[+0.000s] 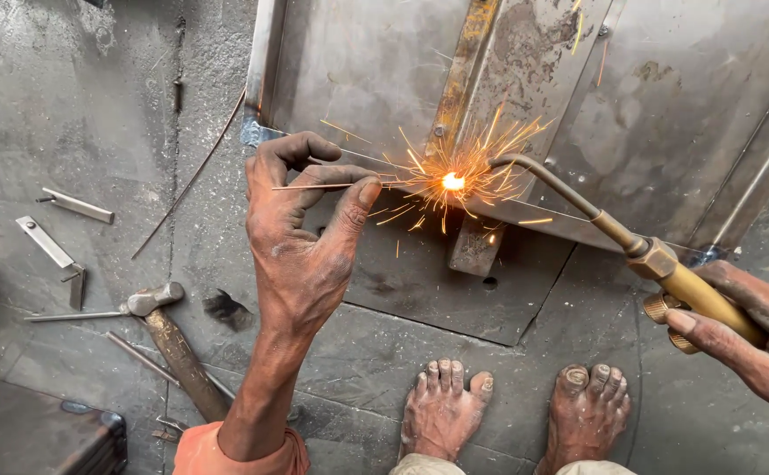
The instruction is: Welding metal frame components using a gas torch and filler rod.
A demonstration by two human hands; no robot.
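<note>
A thin filler rod (331, 186) is pinched between thumb and fingers of the left hand (301, 237) at centre frame, its tip fed rightward into the glowing weld spot (452, 182). A brass gas torch (666, 268) is gripped by the right hand (754, 330) at the right edge, fingers closed round the handle, thumb lying near the knurled valve. The torch's curved nozzle is run up-left, its tip right at the glow. Orange sparks are thrown outward from the spot in all directions. The glow sits on a flat metal strip (477, 132) laid over a large steel sheet assembly (683, 105) filling the upper right of the frame; the strip's lower end overhangs a darker plate (419, 281) lying on the floor. Two bare feet (512, 409) are planted at bottom centre, just below that plate. A hammer (169, 339) with a wooden handle is laid at lower left, well apart from both hands; short metal bars (59, 237) and thin rods are scattered near it at left. A long wire (191, 180) is seen running diagonally left of the sheet's corner. An orange sleeve cuff (239, 453) is visible at the bottom edge.
</note>
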